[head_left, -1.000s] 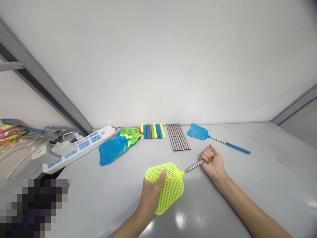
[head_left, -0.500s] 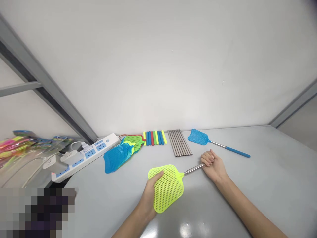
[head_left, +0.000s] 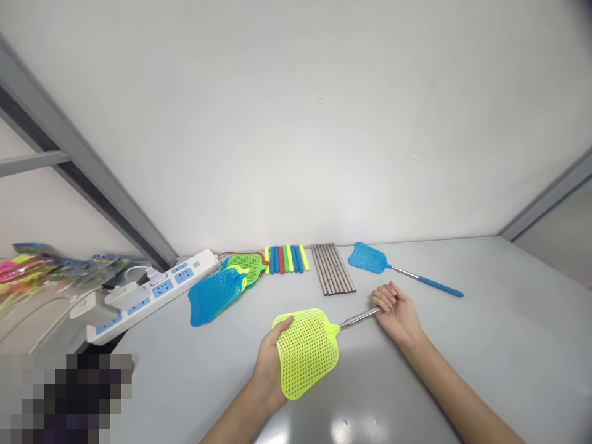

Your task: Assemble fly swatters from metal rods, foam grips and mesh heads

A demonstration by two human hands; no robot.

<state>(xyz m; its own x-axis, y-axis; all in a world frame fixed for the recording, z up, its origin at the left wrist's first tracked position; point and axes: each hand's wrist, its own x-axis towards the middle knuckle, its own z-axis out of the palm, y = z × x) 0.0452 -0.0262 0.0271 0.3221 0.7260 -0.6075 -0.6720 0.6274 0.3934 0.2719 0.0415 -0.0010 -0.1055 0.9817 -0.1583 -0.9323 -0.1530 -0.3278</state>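
A yellow fly swatter head (head_left: 309, 353) with a grid of holes is gripped by my left hand (head_left: 271, 361), thumb on top and the other fingers hidden beneath. From its neck a metal rod (head_left: 358, 317) runs to my right hand (head_left: 393, 311), whose fingers are curled around the rod's far end. Beyond my right hand lies a blue fly swatter (head_left: 370, 258) with a metal rod and a blue grip (head_left: 441, 286). Several loose metal rods (head_left: 332, 269) lie side by side behind the yellow head.
Several coloured grips (head_left: 287, 259) lie in a row near the wall. Left of them are stacked swatter heads (head_left: 215, 296) in blue, green and yellow. A white power strip (head_left: 173, 282) with plugs lies along the table's left edge, beside bagged colourful items (head_left: 34, 271).
The whole scene has shifted slightly left in view. Both hands keep their hold on the yellow swatter, with hardly any other movement.
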